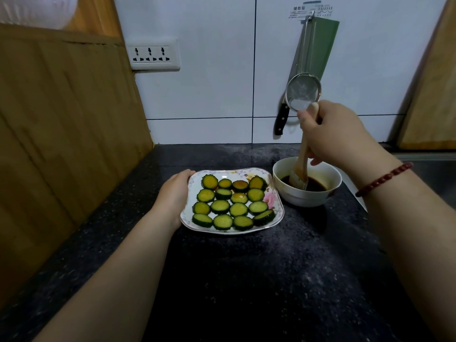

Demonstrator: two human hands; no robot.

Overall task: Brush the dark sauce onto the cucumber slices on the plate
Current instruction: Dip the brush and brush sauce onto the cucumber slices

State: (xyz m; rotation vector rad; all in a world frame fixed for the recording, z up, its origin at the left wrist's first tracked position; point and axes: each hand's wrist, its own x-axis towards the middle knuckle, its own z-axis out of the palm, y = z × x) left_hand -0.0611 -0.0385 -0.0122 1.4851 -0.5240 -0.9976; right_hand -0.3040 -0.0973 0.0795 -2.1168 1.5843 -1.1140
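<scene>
Your right hand [338,137] grips the wooden handle of the brush [303,154], fingers curled round it, with the head dipped into the dark sauce [317,186] pooled in the white bowl [308,201]. Your left hand [172,196] holds the left rim of the plate [232,231], thumb over the far corner; the other fingers are hidden. The plate sits just left of the bowl on the dark countertop [246,267]. The cucumber slices [238,209] lie on it in four rows, the far ones glazed amber-brown, the near ones mostly pale green.
</scene>
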